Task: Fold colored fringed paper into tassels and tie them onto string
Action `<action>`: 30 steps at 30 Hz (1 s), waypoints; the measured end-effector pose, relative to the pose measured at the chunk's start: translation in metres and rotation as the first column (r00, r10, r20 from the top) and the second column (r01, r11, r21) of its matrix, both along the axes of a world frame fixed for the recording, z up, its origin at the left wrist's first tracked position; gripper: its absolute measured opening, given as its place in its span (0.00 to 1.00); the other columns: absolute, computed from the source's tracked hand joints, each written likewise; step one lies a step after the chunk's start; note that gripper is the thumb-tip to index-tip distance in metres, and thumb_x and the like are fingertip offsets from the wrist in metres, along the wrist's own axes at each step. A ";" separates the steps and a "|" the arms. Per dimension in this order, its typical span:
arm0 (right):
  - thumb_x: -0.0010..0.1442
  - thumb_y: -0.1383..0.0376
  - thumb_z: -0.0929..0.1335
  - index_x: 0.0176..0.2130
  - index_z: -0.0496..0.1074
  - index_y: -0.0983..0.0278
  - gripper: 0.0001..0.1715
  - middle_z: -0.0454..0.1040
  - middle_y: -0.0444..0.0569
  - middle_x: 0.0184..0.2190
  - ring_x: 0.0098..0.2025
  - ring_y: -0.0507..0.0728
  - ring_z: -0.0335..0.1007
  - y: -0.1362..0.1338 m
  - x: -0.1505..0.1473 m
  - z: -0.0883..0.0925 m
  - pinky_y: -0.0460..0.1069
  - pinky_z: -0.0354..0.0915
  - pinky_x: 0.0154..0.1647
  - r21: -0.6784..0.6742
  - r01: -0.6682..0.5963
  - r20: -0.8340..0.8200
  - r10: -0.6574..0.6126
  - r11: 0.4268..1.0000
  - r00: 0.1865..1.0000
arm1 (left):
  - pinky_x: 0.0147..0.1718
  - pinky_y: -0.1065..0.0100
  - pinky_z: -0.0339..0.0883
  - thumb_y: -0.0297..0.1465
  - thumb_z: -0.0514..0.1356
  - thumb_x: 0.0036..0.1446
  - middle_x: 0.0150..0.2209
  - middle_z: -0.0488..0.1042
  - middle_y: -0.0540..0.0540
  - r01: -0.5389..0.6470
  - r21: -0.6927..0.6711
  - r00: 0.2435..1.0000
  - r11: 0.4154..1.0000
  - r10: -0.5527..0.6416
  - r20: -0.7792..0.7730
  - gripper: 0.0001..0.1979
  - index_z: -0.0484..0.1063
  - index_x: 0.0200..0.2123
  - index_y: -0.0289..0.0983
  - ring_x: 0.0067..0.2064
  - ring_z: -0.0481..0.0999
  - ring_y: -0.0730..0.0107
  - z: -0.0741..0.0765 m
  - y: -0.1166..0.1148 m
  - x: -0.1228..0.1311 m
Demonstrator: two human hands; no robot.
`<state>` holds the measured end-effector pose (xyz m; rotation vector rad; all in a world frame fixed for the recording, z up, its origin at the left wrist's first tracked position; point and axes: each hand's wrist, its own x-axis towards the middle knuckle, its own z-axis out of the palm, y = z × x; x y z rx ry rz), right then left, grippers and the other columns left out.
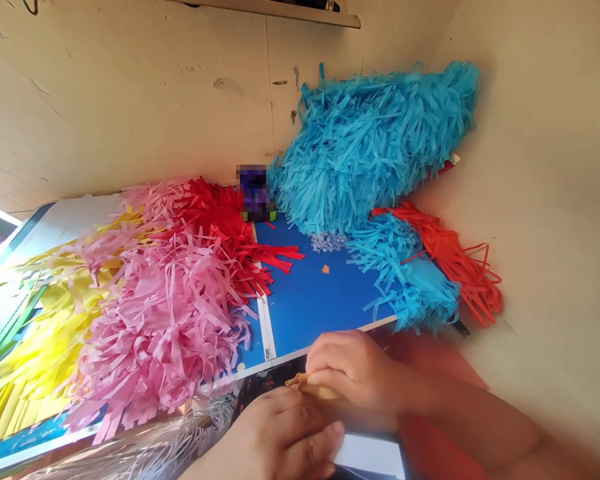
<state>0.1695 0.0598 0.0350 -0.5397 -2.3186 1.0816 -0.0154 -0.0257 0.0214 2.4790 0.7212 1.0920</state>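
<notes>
My left hand (275,437) and my right hand (353,373) meet at the lower middle of the view, with a small folded tan paper piece (307,385) pressed between them. Fingers of my right hand curl over it, and its tip shows beside my left hand. Just beyond my hands lies the edge of a blue board (325,307), which has a white strip (265,327) across it. A small orange paper scrap (325,269) and a heap of clear beads (329,242) lie on the board, out of reach of my fingertips.
Large bundles of cut tissue fringe surround the board: sky blue (370,140), pink (160,320), red (220,233), yellow (45,333) and orange-red (455,260). A blurred dark blue object (255,193) stands by the wall (130,87), below a shelf (280,8).
</notes>
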 end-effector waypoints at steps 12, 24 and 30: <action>0.59 0.69 0.73 0.29 0.78 0.64 0.06 0.78 0.46 0.30 0.33 0.52 0.74 0.022 0.011 0.014 0.44 0.66 0.34 -0.184 0.118 0.021 -0.116 0.976 0.993 | 0.67 0.35 0.32 0.31 0.54 0.69 0.32 0.80 0.48 -0.131 0.096 0.991 0.987 0.129 0.035 0.13 0.73 0.50 0.32 0.36 0.79 0.71 -0.013 -0.009 -0.004; 0.56 0.73 0.75 0.30 0.80 0.65 0.04 0.75 0.44 0.28 0.31 0.50 0.72 0.010 0.003 0.014 0.43 0.65 0.33 -0.067 0.002 0.024 0.000 0.998 1.000 | 0.62 0.53 0.63 0.31 0.59 0.66 0.33 0.82 0.46 -0.076 0.090 0.997 0.993 0.073 0.031 0.13 0.70 0.51 0.33 0.38 0.81 0.69 -0.007 -0.006 0.007; 0.57 0.76 0.73 0.35 0.81 0.65 0.08 0.78 0.46 0.33 0.35 0.51 0.74 0.010 0.006 0.018 0.43 0.67 0.38 -0.047 -0.117 0.076 0.121 0.992 0.990 | 0.53 0.58 0.74 0.28 0.60 0.64 0.38 0.82 0.39 -0.018 -0.014 1.000 1.000 0.018 -0.004 0.15 0.68 0.53 0.32 0.44 0.82 0.63 0.004 -0.003 -0.004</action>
